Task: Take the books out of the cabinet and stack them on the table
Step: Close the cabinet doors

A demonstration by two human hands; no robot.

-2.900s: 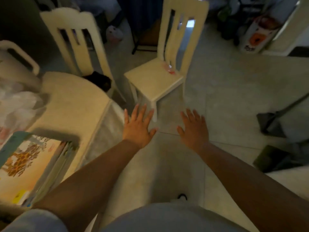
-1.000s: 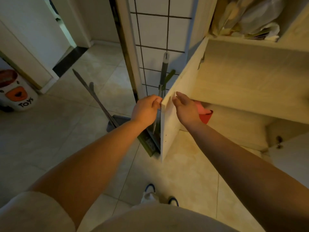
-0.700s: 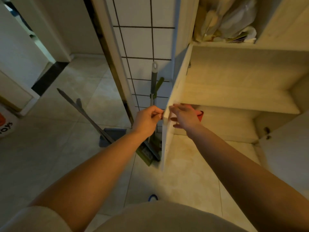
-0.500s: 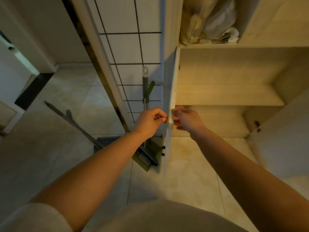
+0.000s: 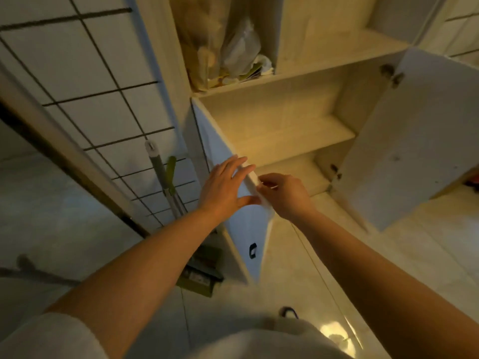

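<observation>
Left hand (image 5: pixel 223 186) flat on the door (image 5: pixel 243 224), right hand (image 5: pixel 283 194) pinching its edge at 3 o'clock — best swung wide, gently.

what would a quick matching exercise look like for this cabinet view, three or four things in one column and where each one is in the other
Things:
1. left hand
2. right hand
3. plastic bags
4. broom handle

Places:
a. in the compartment above the open shelves
b. flat on the outer face of the left cabinet door
c. against the tiled wall
d. curled on the door's edge from the inner side

Pairs: 1-b, 2-d, 3-a, 4-c
</observation>
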